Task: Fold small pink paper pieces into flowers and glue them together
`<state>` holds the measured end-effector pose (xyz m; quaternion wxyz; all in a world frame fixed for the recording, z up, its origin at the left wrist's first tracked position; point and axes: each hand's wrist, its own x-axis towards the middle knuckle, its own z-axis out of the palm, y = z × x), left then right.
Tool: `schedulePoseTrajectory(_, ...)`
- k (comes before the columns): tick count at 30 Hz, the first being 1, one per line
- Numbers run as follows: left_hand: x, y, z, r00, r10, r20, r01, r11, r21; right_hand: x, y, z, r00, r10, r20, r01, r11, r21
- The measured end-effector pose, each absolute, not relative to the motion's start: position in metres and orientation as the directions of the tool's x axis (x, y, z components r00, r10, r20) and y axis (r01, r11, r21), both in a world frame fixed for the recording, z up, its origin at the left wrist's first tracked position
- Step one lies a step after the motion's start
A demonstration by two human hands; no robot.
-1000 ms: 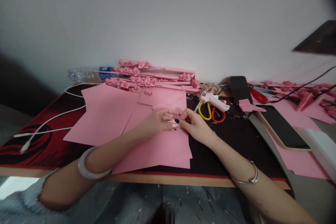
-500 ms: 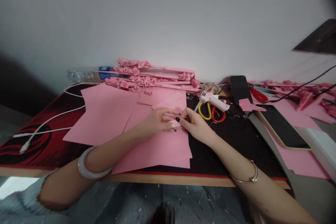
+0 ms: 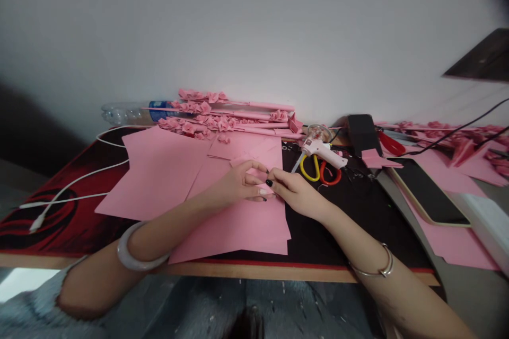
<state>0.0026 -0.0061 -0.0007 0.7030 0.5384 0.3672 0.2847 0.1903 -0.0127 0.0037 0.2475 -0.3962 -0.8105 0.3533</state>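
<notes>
Between my fingertips is a small piece of pink paper (image 3: 265,189), mostly hidden by the fingers. My left hand (image 3: 238,184) grips it from the left, its fingers bent around it. From the right, my right hand (image 3: 292,189) pinches the same piece, with the thumb on the near side. Both hands are above large pink paper sheets (image 3: 242,230) spread on the dark desk mat (image 3: 342,243). Just right of my right hand lie a white glue gun (image 3: 324,152) and scissors with yellow and red handles (image 3: 310,168).
Pink paper flowers on stems (image 3: 222,122) lie along the wall beside a clear plastic bottle (image 3: 127,113). A phone (image 3: 431,190), a black device (image 3: 362,135) and more paper flowers (image 3: 473,143) lie at the right. A white cable (image 3: 67,200) crosses the mat at left.
My right hand has rolled slightly inward, its fingers closing over the paper's far edge. My left hand has barely shifted. The surrounding things stay put.
</notes>
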Motion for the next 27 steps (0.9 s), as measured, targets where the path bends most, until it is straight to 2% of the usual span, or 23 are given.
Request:
schedulePoseTrajectory(7, 0.0017, -0.0041, -0.0058, 0.575, 0.793, -0.204, 0.01, 0.243, 0.97, 0.1903, -0.0133, 0.004, -0.581, 0.799, 0.158, 0.483, 0.495, -0.723)
schedulePoseTrajectory(16, -0.0007, -0.0037, -0.0097, 0.593, 0.797, -0.116, 0.067, 0.094, 0.993, 0.1906, -0.0135, 0.003, -0.57, 0.807, 0.154, 0.473, 0.475, -0.742)
schedulePoseTrajectory(22, -0.0005, -0.0041, -0.0024, 0.572, 0.812, -0.112, 0.075, 0.084, 0.994, 0.1899, -0.0126, 0.0031, -0.543, 0.83, 0.129, 0.482, 0.434, -0.762)
schedulePoseTrajectory(27, 0.0014, -0.0046, -0.0019, 0.558, 0.823, -0.108, 0.041, 0.103, 0.994, 0.1893, -0.0127, 0.0009, -0.544, 0.832, 0.104, 0.537, 0.441, -0.719)
